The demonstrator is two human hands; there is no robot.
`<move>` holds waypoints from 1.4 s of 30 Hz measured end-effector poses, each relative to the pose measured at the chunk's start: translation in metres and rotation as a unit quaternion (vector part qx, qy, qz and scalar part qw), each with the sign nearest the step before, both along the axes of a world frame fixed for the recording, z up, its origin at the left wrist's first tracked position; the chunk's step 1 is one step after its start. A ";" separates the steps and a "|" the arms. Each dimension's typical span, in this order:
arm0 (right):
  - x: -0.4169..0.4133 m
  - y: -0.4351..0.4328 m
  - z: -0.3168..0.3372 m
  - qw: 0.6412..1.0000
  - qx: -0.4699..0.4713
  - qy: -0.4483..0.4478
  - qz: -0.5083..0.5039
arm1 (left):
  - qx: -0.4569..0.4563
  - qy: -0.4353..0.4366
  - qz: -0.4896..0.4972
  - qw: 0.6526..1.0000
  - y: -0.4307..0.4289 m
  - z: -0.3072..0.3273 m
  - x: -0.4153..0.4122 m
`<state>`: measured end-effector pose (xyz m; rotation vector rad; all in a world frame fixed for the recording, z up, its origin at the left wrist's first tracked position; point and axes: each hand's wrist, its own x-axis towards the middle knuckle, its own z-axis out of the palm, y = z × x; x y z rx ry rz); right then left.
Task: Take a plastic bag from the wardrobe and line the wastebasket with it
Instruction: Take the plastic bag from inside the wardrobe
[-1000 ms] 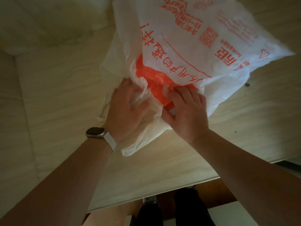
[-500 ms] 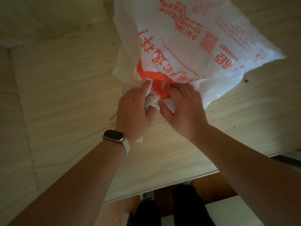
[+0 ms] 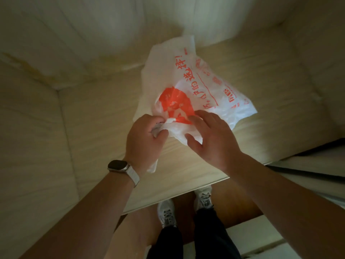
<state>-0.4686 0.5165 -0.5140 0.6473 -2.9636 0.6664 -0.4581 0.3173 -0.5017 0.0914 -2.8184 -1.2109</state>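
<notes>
Both forearms reach in from the near side over the wardrobe shelf (image 3: pixel 104 113), bare and angled inward so the hands meet at the bag's near end. The left hand (image 3: pixel 143 135), with a watch (image 3: pixel 119 166) on its wrist, is turned knuckles-up. Its fingers are clenched round a bunched fold of the plastic bag (image 3: pixel 196 86), and a loose strip of the white film trails out beneath the palm toward the near edge of the shelf. The right hand (image 3: pixel 211 139) sits just right of it, palm down. Its fingers are released and loosely spread, the fingertips laid on the bag's orange patch and the thumb against the near white fold.

The bag lies crumpled on the shelf, white with orange print. Its long axis runs from the hands at the near end away to the far wall (image 3: pixel 93 25), leaning a little to the right. One corner juts out to the right. Below the shelf's near edge, two pale shoes (image 3: pixel 167 212) stand on a brown floor.
</notes>
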 end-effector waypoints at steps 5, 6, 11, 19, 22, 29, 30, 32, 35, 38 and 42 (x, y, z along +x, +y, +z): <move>0.016 0.004 0.076 0.999 0.035 0.034 0.019 | 0.013 0.039 -0.001 0.999 0.000 0.072 0.014; 0.019 0.004 0.090 0.998 0.038 0.044 0.015 | 0.017 0.043 0.002 0.999 0.000 0.085 0.016; 0.040 0.006 0.150 0.994 0.047 0.095 0.007 | 0.059 0.067 0.033 0.996 -0.004 0.147 0.030; 0.080 0.012 0.228 0.986 0.070 0.148 -0.013 | 0.077 0.110 0.005 0.991 -0.004 0.223 0.057; 0.090 0.017 0.247 0.985 0.073 0.157 -0.010 | 0.079 0.121 0.000 0.989 -0.003 0.247 0.068; 0.097 0.017 0.276 0.981 0.041 0.177 0.060 | 0.093 0.111 0.023 0.989 -0.002 0.292 0.097; 0.097 0.018 0.280 0.980 0.034 0.181 0.069 | 0.102 0.112 0.031 0.988 0.000 0.297 0.101; 0.096 0.021 0.288 0.977 0.023 0.194 0.086 | 0.115 0.115 0.051 0.985 0.006 0.308 0.107; 0.092 0.028 0.297 0.972 0.000 0.204 0.115 | 0.116 0.123 0.086 0.982 0.018 0.319 0.120; 0.088 0.035 0.303 0.969 -0.016 0.195 0.150 | 0.107 0.147 0.124 0.975 0.028 0.328 0.136; 0.086 0.053 0.309 0.966 -0.049 0.149 0.206 | 0.092 0.147 0.191 0.966 0.059 0.343 0.160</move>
